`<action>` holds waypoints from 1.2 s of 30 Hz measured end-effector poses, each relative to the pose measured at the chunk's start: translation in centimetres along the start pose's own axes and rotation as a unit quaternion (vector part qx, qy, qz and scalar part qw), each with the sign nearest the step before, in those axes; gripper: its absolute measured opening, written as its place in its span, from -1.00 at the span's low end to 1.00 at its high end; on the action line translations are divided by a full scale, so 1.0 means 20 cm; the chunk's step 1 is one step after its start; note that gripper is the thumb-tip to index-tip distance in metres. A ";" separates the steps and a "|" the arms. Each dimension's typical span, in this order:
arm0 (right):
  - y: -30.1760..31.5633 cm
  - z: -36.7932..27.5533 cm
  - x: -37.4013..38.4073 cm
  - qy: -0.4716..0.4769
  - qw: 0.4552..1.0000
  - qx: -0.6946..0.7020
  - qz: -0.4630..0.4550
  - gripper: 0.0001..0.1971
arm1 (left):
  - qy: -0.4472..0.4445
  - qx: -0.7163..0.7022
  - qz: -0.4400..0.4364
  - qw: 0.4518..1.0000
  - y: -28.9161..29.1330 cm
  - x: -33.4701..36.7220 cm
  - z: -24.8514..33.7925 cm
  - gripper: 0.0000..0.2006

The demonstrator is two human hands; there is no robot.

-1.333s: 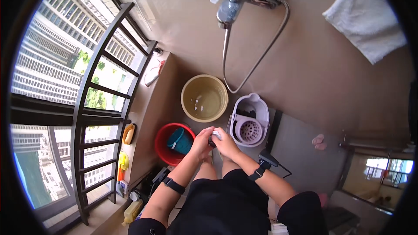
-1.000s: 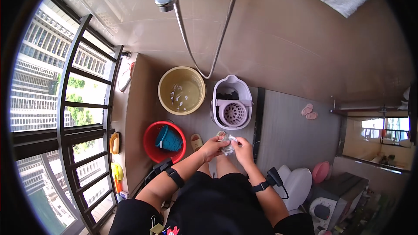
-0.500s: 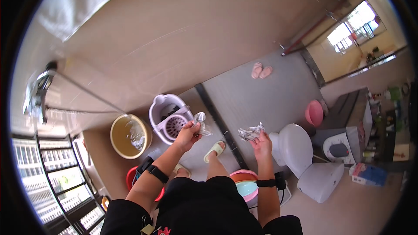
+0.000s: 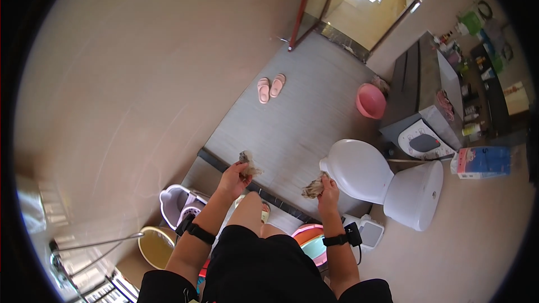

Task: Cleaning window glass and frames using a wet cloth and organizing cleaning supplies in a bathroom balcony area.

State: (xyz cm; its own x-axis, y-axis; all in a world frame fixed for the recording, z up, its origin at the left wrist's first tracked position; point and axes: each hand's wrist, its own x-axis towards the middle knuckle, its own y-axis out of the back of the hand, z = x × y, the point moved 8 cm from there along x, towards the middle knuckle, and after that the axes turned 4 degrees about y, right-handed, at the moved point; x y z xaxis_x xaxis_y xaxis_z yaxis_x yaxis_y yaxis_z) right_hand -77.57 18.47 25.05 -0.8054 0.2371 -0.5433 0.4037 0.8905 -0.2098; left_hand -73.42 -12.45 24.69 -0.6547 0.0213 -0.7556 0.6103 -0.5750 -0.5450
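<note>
My left hand is closed in a pinch on a crumpled, thin, see-through piece of plastic film, which sticks out beyond the fingertips above the dark floor strip. Level with it, my right hand pinches a second crumpled piece of plastic film, just left of the white toilet. The two hands are well apart. Black straps with small devices circle both wrists. Whether anything is folded inside either piece I cannot tell.
A dark raised strip crosses the grey floor at my feet. Pink slippers lie ahead, a pink basin beside the grey cabinet. At left stand a lilac mop bucket and yellowish bucket; stacked basins are near my right leg.
My view has swung right, toward the toilet and doorway, and one leg has come forward near the dark strip. Both hands keep their pieces of plastic film.
</note>
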 end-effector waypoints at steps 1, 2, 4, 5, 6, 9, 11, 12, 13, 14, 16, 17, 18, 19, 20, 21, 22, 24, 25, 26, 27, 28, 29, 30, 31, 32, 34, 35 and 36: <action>-0.01 -0.01 0.05 0.003 1.000 -0.010 -0.016 -0.84 | 0.006 0.032 -0.024 0.999 -0.09 0.06 0.01 -0.80; -0.02 -0.02 0.10 0.007 0.999 -0.019 -0.033 -0.83 | 0.011 0.065 -0.049 0.997 -0.19 0.11 0.03 -0.76; -0.02 -0.01 0.17 -0.006 0.999 -0.029 -0.033 -0.83 | 0.027 0.088 -0.060 0.994 -0.40 0.23 0.00 -0.69; -0.07 -0.02 0.20 -0.024 0.998 -0.047 -0.043 -0.83 | 0.037 0.101 -0.065 0.992 -0.49 0.29 -0.02 -0.61; -0.10 -0.05 0.23 -0.044 0.996 -0.064 -0.040 -0.80 | 0.032 0.173 -0.100 0.979 -0.59 0.37 -0.03 -0.59; -0.29 -0.21 0.36 -0.055 0.991 -0.045 -0.116 -0.56 | 0.086 0.298 -0.162 0.937 -0.87 0.55 -0.10 -0.61; -0.42 -0.30 0.50 -0.035 0.985 -0.056 -0.156 -0.57 | 0.100 0.409 -0.207 0.883 -1.05 0.69 -0.10 -0.62; -0.47 -0.32 0.60 -0.021 0.985 -0.035 -0.167 -0.58 | 0.096 0.467 -0.257 0.841 -1.14 0.75 -0.09 -0.60; -0.50 -0.34 0.68 -0.050 0.983 -0.037 -0.173 -0.68 | 0.070 0.517 -0.250 0.816 -1.25 0.76 -0.02 -0.59; -0.53 -0.40 0.79 -0.045 0.985 -0.033 -0.161 -0.68 | 0.044 0.563 -0.243 0.789 -1.37 0.77 0.05 -0.58; -0.58 -0.51 0.99 -0.044 0.989 -0.091 -0.111 -0.79 | -0.015 0.531 -0.297 0.793 -1.47 1.04 0.15 -0.58; -0.61 -0.59 1.06 -0.028 0.993 -0.067 -0.094 -0.88 | 0.014 0.529 -0.270 0.804 -1.52 1.12 0.21 -0.60; -0.64 -0.68 1.14 -0.025 0.994 -0.064 -0.084 -0.88 | 0.042 0.528 -0.243 0.813 -1.58 1.20 0.26 -0.62; -0.67 -0.79 1.22 0.008 0.997 -0.052 -0.065 -0.88 | 0.023 0.532 -0.248 0.810 -1.66 1.30 0.33 -0.65; -0.66 -0.87 1.28 0.038 0.998 -0.038 -0.037 -0.88 | 0.013 0.537 -0.255 0.804 -1.78 1.35 0.38 -0.68; -0.63 -0.94 1.33 0.061 0.998 -0.025 -0.001 -0.88 | -0.005 0.568 -0.246 0.785 -1.89 1.40 0.40 -0.69; -0.64 -1.00 1.37 0.063 0.998 -0.018 0.005 -0.88 | -0.002 0.574 -0.250 0.779 -1.98 1.46 0.39 -0.69; -0.61 -1.17 1.43 0.115 0.991 -0.024 0.068 -0.88 | -0.038 0.538 -0.262 0.800 -2.17 1.59 0.39 -0.67; -0.56 -1.23 1.47 0.136 0.985 -0.034 0.102 -0.89 | -0.040 0.575 -0.260 0.774 -2.28 1.63 0.35 -0.63; -0.52 -1.30 1.53 0.140 0.983 -0.029 0.113 -0.89 | -0.038 0.580 -0.269 0.768 -2.38 1.66 0.30 -0.63; -0.49 -1.38 1.58 0.162 0.982 -0.013 0.097 -0.89 | -0.042 0.590 -0.266 0.761 -2.48 1.69 0.25 -0.63; -0.47 -1.47 1.63 0.186 0.979 0.000 0.081 -0.89 | -0.047 0.598 -0.265 0.755 -2.58 1.73 0.20 -0.62; -0.44 -1.54 1.70 0.181 0.981 -0.023 0.072 -0.91 | 0.020 0.579 -0.299 0.758 -2.67 1.75 0.11 -0.55; -0.39 -1.63 1.77 0.187 0.979 -0.021 0.081 -0.91 | 0.022 0.581 -0.309 0.753 -2.80 1.80 0.05 -0.55; -0.37 -1.73 1.85 0.204 0.977 -0.021 0.053 -0.91 | 0.124 0.518 -0.303 0.790 -2.89 1.83 -0.05 -0.52; -0.36 -1.85 1.92 0.219 0.975 -0.020 0.025 -0.91 | 0.226 0.449 -0.290 0.814 -2.99 1.83 -0.14 -0.49; -0.26 -2.08 2.08 0.228 0.973 -0.017 0.017 -0.90 | 0.270 0.470 -0.277 0.794 -3.25 1.88 -0.22 -0.53; -0.19 -2.18 2.14 0.241 0.969 -0.048 0.023 -0.89 | 0.317 0.410 -0.333 0.787 -3.40 1.84 -0.28 -0.53; -0.12 -2.27 2.21 0.253 0.964 -0.080 0.029 -0.88 | 0.362 0.346 -0.385 0.775 -3.54 1.80 -0.33 -0.53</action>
State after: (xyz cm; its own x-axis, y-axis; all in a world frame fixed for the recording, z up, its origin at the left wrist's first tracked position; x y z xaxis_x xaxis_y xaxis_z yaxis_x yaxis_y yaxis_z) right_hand -133.84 44.47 38.50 -0.9087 0.4105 -0.0755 0.4142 0.9093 -0.0415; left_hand -137.32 34.42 33.64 -0.1307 0.8862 -0.4445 -0.3861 -0.4585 -0.8004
